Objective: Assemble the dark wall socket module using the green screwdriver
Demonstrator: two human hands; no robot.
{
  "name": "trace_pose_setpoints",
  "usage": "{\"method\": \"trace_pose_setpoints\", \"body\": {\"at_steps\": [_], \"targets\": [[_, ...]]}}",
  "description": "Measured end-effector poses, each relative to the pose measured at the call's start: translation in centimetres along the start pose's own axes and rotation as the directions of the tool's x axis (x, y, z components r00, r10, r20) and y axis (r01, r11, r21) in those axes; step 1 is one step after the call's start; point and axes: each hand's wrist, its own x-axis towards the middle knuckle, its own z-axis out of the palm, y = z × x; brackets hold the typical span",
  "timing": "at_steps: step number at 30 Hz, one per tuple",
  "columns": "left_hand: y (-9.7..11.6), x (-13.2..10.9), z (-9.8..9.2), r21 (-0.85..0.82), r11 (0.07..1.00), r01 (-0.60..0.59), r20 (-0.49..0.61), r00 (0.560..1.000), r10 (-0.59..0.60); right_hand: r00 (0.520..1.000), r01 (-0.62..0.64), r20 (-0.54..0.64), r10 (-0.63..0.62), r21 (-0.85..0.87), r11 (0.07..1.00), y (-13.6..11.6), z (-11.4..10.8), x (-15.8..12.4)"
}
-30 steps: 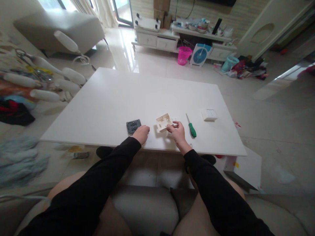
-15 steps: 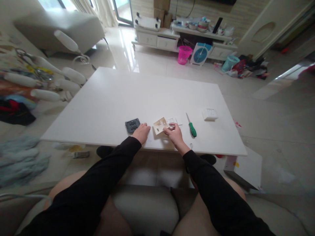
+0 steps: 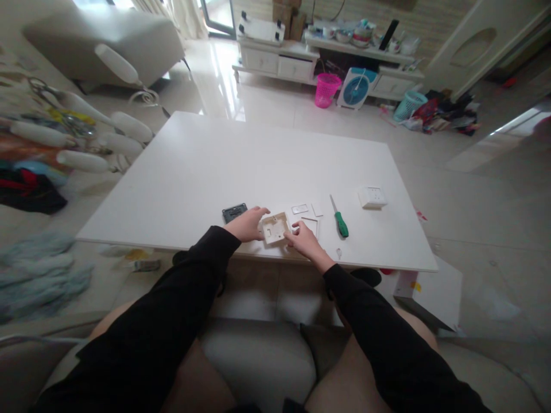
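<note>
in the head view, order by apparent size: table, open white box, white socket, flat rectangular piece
1. table
2. open white box (nearer the camera, so true lead unsure)
3. white socket
4. flat rectangular piece

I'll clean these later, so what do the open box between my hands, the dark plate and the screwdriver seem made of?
Open box: likely cream plastic, satin; smooth, moulded-looking walls suggest it.
Dark plate: probably matte plastic, from its dull surface.
Screwdriver: green handle looks like smooth plastic; its thin greyish shaft suggests metal.
</note>
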Motion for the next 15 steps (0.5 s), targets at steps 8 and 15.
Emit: {"method": "trace_pose_setpoints", "body": {"at_steps": [8, 15], "targets": [[2.2, -0.5, 1.6, 0.106, 0.994, -0.026, 0.046, 0.999, 0.021, 0.997, 0.029, 0.072, -0.014, -0.224, 0.974, -0.2, -0.2, -0.4], [2.1, -0.4, 2.4, 0.086, 0.994, -0.073, 0.012, 0.997, 0.072, 0.996, 0.089, 0.035, -0.081, -0.373, 0.924, -0.7, -2.1, -0.8]]}}
